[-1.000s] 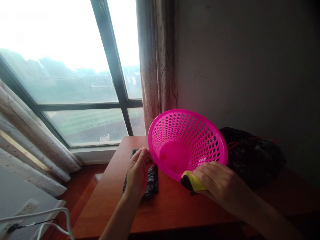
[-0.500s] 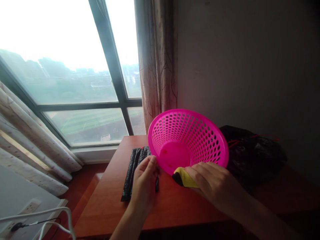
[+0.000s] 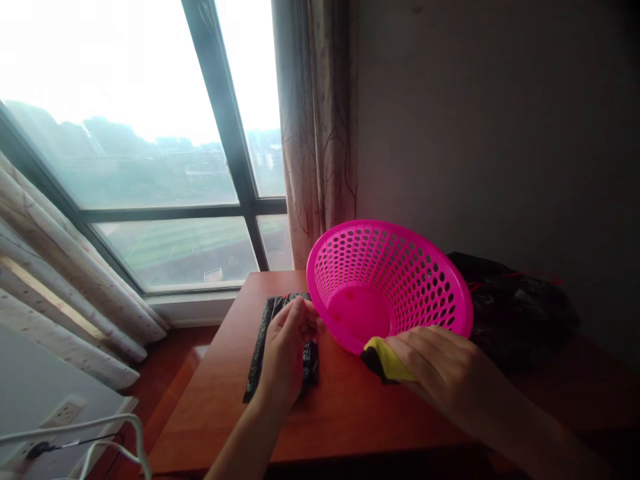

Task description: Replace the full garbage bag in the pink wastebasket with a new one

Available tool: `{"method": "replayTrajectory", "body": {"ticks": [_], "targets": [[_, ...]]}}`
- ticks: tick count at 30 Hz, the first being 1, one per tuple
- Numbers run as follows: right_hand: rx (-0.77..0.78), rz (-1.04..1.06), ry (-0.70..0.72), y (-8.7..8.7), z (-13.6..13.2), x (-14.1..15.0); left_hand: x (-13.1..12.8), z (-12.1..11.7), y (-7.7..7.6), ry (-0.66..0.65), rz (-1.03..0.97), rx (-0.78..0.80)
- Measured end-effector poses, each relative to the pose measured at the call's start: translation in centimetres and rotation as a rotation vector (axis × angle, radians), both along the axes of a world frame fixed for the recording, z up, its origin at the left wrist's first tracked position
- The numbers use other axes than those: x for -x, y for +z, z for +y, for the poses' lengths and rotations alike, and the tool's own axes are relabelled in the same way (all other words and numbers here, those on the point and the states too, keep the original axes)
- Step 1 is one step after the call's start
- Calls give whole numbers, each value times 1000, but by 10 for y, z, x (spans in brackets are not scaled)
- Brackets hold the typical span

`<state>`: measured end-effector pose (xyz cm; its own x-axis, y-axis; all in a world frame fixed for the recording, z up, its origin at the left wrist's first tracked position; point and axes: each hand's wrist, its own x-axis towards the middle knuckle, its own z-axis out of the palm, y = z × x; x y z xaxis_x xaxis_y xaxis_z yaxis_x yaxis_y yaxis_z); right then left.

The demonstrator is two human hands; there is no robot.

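Note:
A bright pink perforated plastic basket [image 3: 400, 280] is tilted toward me above a reddish wooden table [image 3: 340, 420]. My left hand [image 3: 287, 347] grips the basket's near left rim, fingers curled round it, above a flat strip of black folded bags [image 3: 265, 340]. My right hand [image 3: 440, 370] is closed on a yellow and black cloth [image 3: 385, 360], pressed against the basket's lower outer wall.
A crumpled black plastic bag [image 3: 520, 310] with red ties lies at the back right against the dark wall. A patterned curtain [image 3: 317, 133] hangs behind the basket beside a large window. White cables [image 3: 100, 440] and a wall socket sit at lower left.
The cloth in my right hand slid left along the basket's underside, then back right. My left hand dropped briefly from the rim and returned to it. The basket shifted slightly right.

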<state>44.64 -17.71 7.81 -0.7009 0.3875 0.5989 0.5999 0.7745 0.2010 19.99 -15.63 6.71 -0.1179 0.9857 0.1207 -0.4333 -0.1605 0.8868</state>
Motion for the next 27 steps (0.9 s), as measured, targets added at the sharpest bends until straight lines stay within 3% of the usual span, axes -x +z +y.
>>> {"method": "replayTrajectory", "body": {"ticks": [4, 8, 14, 20, 24, 27], "targets": [[-41, 16, -76, -1, -4, 21, -27, -31, -9, 8, 122, -2], [-33, 29, -86, -2, -6, 30, -35, -38, -7, 46, 100, 42], [14, 37, 3, -6, -5, 7, -4, -16, 7, 10, 79, 18], [14, -65, 95, -4, 3, -25, 34, 24, 28, -2, 58, 21], [6, -72, 98, -3, 4, -30, 41, 42, 29, -27, 46, 36], [9, -55, 82, -5, 1, -25, 37, 37, 22, -16, 33, 9]]}}
